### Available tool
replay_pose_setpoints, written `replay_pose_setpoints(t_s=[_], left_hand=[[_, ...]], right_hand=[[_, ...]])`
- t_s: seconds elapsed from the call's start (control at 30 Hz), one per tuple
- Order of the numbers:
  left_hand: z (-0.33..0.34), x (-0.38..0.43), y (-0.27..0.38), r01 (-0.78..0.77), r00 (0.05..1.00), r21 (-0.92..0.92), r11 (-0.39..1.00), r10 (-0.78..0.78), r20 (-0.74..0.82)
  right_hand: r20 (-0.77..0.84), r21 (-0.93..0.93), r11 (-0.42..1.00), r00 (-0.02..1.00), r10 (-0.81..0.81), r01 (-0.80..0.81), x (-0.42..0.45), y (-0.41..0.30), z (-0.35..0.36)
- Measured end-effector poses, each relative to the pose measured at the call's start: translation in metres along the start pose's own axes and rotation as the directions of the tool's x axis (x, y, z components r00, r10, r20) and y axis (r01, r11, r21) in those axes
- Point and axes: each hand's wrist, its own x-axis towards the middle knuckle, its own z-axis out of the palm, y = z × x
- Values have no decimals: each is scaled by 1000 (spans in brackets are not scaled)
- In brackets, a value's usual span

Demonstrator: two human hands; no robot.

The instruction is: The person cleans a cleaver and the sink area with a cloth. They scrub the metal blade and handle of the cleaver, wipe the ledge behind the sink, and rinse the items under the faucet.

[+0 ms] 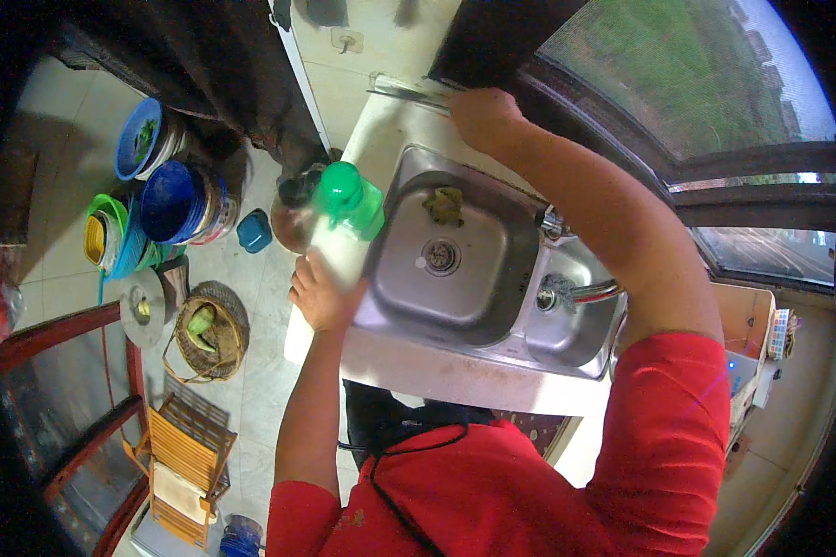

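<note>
My left hand [324, 296] is at the left end of the white counter, beside a blurred, green-topped container [348, 198]; whether it grips anything is unclear. My right hand [484, 118] is at the far edge, beyond the sink, with its fingers hidden. A long, thin dark item [407, 97] runs left from it, and I cannot tell if it is held. Between my arms lies the large stainless-steel sink basin [453, 306], with a crumpled yellow-green cloth or sponge [444, 206] above its drain strainer [441, 257]. The smaller basin [571, 334] holds a wiry grey scourer [556, 289] beside the faucet [595, 291].
Blue plastic basins [174, 202], a wicker basket [226, 348] with green vegetables [200, 327], and a folding wooden chair [181, 445] stand on the tiled floor at left. A window [669, 76] borders the counter at upper right. A dark curtain [209, 76] hangs at upper left.
</note>
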Motion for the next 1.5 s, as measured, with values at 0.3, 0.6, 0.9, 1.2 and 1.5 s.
replay_pose_setpoints(t_s=[0.3, 0.6, 0.9, 1.2, 1.5], left_hand=[[-7, -4, 2, 31, 999, -16, 999, -31, 33], [-2, -3, -4, -15, 1000, 12, 1000, 15, -16], [4, -3, -3, -13, 1000, 19, 1000, 14, -18], [5, -3, -3, 2, 1000, 31, 1000, -2, -11], [-3, -1, -2, -9, 1000, 14, 1000, 9, 6]], right_hand=[[148, -91, 995, 989, -30, 44, -13, 27, -20], [53, -86, 996, 998, 15, -11, 2, -7, -14], [-91, -46, 998, 995, -38, 34, -5, 18, -16], [6, -36, 999, 1000, 8, -7, 3, 7, -10], [7, 27, 1000, 1000, 5, -5, 11, -4, -17]])
